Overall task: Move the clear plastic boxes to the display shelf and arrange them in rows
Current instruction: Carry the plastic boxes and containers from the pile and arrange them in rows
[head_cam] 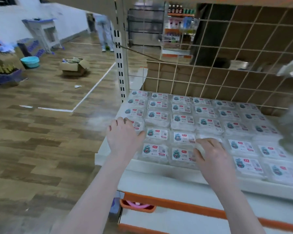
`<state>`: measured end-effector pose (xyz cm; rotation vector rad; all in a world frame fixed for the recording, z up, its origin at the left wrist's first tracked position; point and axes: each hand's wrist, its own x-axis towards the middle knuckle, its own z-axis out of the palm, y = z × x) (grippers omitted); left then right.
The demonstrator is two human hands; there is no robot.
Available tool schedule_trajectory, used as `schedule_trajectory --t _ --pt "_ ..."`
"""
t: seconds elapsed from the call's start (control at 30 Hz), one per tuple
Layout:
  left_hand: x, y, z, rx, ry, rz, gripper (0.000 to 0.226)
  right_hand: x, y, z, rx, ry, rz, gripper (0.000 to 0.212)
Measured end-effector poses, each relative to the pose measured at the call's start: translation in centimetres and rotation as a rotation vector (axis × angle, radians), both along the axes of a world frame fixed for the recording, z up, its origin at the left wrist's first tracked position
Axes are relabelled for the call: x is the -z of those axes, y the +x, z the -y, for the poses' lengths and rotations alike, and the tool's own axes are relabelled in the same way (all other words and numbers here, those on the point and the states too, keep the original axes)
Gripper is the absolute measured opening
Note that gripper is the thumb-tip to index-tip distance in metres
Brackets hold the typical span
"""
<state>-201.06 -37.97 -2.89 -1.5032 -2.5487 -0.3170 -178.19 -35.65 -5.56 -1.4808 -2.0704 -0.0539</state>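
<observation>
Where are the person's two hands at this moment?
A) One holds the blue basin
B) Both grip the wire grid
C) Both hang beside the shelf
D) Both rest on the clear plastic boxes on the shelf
D: the left hand and the right hand both lie on the labelled clear plastic boxes arranged in rows on the display shelf.

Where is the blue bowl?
In the head view, the blue bowl sits on the floor at far left, left of an open cardboard box.

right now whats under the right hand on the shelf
The right hand rests on clear plastic boxes near the front of the display shelf. One white label edge shows beyond its fingers; the rest of those lids is covered.
</observation>
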Motion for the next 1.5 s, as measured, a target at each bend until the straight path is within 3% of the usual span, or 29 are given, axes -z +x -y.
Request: schedule_trajectory --t 0.33,0.57,0.9,1.2,1.5 --pt "-0.8 -0.5 0.1 0.104 -0.014 0.027 0.07 -0.9 3.4 2.1 0.252 -0.022 0.008 0.03" --pt "-2.2 6.0 -0.7 0.334 0.077 0.099 0.066 -0.7 9.9 4.1 0.465 -0.062 -0.039 0.033" --pt "-3.3 29.2 -1.0 0.771 0.037 0.079 0.064 -1.0 28.5 9.4 0.709 0.102 -0.044 0.023" --pt "-4.1 55.3 1.6 1.004 0.032 0.16 0.066 -1.9 49.8 14.6 0.874 0.126 0.064 0.033" --pt "-2.7 73.4 0.1 1.2 -0.009 0.191 0.067 -0.6 65.5 15.0 1.003 0.125 0.057 0.03"
